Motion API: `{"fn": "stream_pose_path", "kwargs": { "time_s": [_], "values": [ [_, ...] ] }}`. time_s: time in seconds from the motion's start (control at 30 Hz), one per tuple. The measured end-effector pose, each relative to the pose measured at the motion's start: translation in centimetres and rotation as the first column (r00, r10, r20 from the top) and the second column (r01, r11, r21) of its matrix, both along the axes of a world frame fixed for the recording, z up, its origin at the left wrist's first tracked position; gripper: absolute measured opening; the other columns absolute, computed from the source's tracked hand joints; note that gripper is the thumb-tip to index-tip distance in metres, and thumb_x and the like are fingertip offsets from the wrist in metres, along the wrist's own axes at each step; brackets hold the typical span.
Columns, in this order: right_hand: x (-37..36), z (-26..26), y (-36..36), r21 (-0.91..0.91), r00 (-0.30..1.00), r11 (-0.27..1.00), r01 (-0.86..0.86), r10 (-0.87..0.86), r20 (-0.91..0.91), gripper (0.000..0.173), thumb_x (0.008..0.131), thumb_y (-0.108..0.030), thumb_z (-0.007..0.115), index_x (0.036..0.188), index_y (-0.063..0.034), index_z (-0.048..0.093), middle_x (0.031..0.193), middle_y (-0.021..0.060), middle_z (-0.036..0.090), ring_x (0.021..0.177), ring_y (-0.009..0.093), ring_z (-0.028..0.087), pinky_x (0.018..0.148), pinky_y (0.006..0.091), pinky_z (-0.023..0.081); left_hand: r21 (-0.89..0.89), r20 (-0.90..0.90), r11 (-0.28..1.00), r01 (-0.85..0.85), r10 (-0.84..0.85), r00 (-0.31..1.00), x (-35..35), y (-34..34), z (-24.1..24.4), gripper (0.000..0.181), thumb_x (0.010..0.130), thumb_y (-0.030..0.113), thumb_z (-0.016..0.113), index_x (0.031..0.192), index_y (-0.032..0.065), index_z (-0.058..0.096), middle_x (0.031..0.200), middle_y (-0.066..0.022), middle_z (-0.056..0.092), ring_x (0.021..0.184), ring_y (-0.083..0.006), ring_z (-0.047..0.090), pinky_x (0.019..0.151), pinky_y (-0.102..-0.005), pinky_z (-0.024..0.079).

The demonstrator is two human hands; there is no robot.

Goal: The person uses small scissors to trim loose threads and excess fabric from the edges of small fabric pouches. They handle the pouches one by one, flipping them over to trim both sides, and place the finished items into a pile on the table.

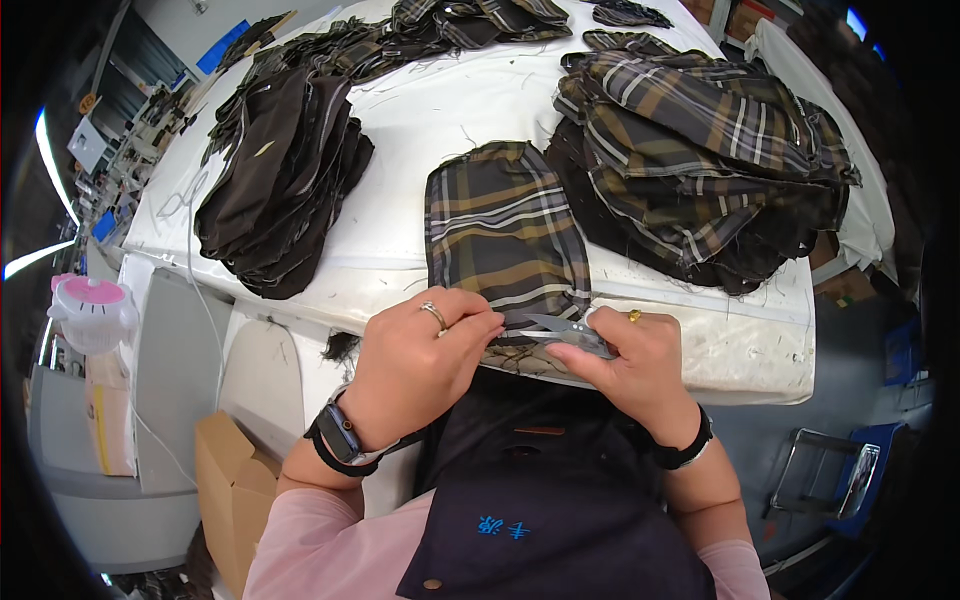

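Note:
A plaid fabric piece in dark brown, mustard and white lies at the front edge of the table before me, with loose threads at its far edge. My left hand pinches its near edge between thumb and fingers. Thread snips are in my right hand, their blades pointing left over the same near edge. The blades look parted. Whether a thread lies between them is too small to tell.
Beside the piece, a tall stack of plaid pieces stands on the white-covered table. Dark zippered pieces are piled at left. More plaid pieces lie along the back. Below left are a cardboard box and a white-and-pink container; a folding stool stands lower right.

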State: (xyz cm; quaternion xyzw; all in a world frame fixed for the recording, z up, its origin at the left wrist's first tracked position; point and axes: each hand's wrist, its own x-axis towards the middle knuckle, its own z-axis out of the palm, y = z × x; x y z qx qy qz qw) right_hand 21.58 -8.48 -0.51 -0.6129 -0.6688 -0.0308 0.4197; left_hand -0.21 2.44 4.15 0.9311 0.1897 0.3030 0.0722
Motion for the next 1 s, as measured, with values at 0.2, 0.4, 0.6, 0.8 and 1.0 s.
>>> {"fn": "stream_pose_path", "kwargs": {
  "time_s": [0.2,0.4,0.6,0.8,1.0],
  "values": [
    [-0.3,-0.3,0.0,0.022,0.995,0.999,0.031,-0.033,0.094,0.046,0.075,-0.047,0.088,0.069,-0.0134,0.057,0.044,0.0001,0.041,0.038,0.022,0.045,0.041,0.0335,0.036,0.096,-0.121,0.990,0.102,-0.090,0.989,0.2,0.5,1.0,0.021,0.075,0.003,0.083,0.093,0.0068,0.074,0.089,-0.0037,0.071,0.073,-0.0208,0.069,0.057,-0.0316,0.055],
    [-0.6,0.4,0.1,0.003,0.989,0.999,0.037,-0.037,0.141,0.046,0.078,-0.047,0.086,0.068,-0.0135,0.057,0.043,0.0005,0.042,0.038,0.022,0.049,0.041,0.0334,0.038,0.021,-0.032,0.993,0.116,-0.116,0.993,0.4,1.2,0.3,0.019,0.075,0.000,0.081,0.091,0.0053,0.072,0.088,-0.0056,0.071,0.071,-0.0216,0.069,0.058,-0.0319,0.056],
    [-0.9,0.4,0.3,-0.019,0.988,0.999,0.042,-0.039,0.149,0.047,0.081,-0.048,0.083,0.066,-0.0137,0.055,0.041,0.0005,0.041,0.037,0.022,0.049,0.040,0.0341,0.039,-0.231,0.061,0.959,0.162,-0.152,0.987,0.0,2.1,-0.2,0.016,0.077,-0.005,0.078,0.092,0.0007,0.073,0.090,-0.0100,0.073,0.070,-0.0220,0.070,0.061,-0.0295,0.057],
    [-0.9,0.2,0.6,-0.010,0.983,1.000,0.027,-0.025,0.182,0.048,0.081,-0.049,0.082,0.065,-0.0141,0.054,0.041,0.0002,0.040,0.037,0.022,0.049,0.040,0.0340,0.039,-0.297,0.090,0.940,0.169,-0.148,0.985,-0.1,2.0,-0.2,0.016,0.078,-0.007,0.076,0.093,-0.0002,0.074,0.091,-0.0108,0.073,0.073,-0.0215,0.071,0.065,-0.0291,0.057],
    [-0.9,0.3,0.7,-0.024,0.986,0.999,0.024,-0.020,0.166,0.047,0.081,-0.049,0.083,0.065,-0.0144,0.054,0.041,0.0001,0.041,0.037,0.021,0.049,0.040,0.0340,0.038,-0.339,0.125,0.928,0.154,-0.118,0.985,0.0,1.7,-0.4,0.017,0.079,-0.008,0.075,0.094,-0.0001,0.074,0.093,-0.0113,0.073,0.076,-0.0222,0.071,0.067,-0.0298,0.056]
  ]
}}
